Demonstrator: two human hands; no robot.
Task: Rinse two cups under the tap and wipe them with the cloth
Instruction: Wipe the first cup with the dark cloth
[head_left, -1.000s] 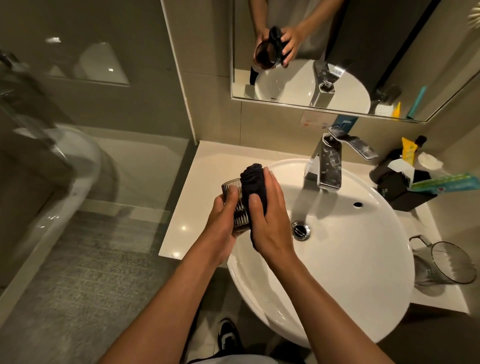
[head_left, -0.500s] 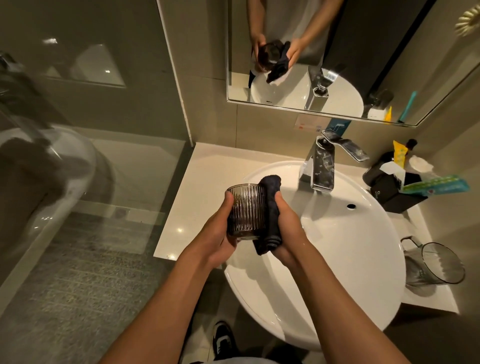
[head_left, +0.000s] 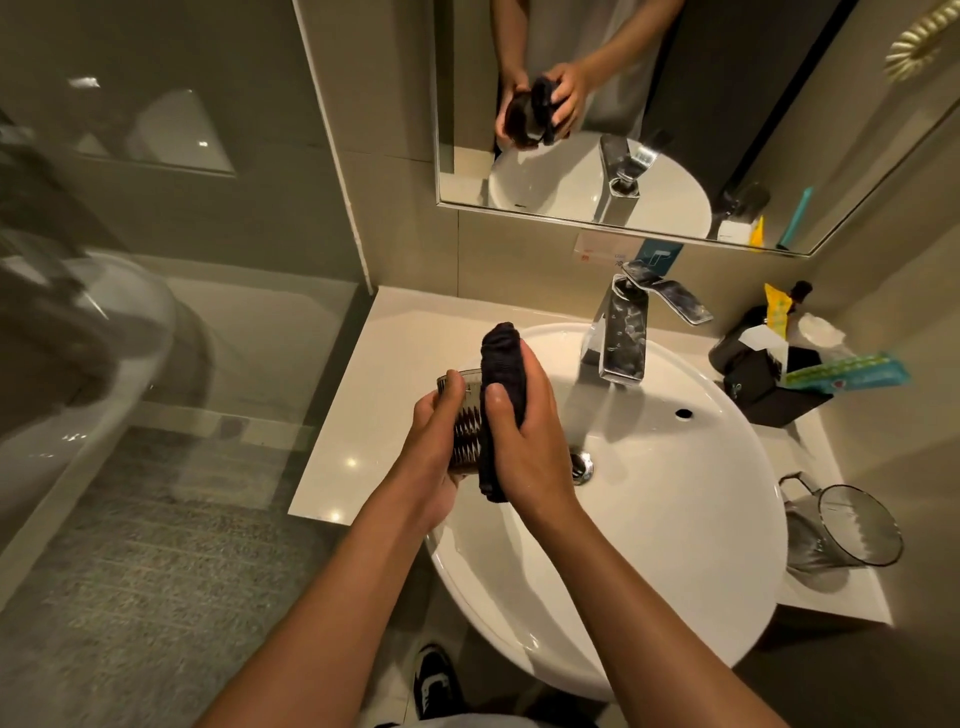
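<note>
The left hand (head_left: 434, 441) grips a ribbed smoky glass cup (head_left: 464, 426), its fingers wrapped round the wall, holding it over the left rim of the white basin (head_left: 675, 519), likely so drips fall inside. The right hand (head_left: 524, 431) clenches a dark, soft cloth (head_left: 501, 384) folded into a thick roll, pressed against the cup's side for wiping. A second, clear glass cup (head_left: 841, 530) lies tilted on the desk (head_left: 395, 353) beside the basin, well apart, under a dry chrome tap (head_left: 623, 338).

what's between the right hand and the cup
The dark cloth, pressed by the right hand against the ribbed cup; head view.
</note>
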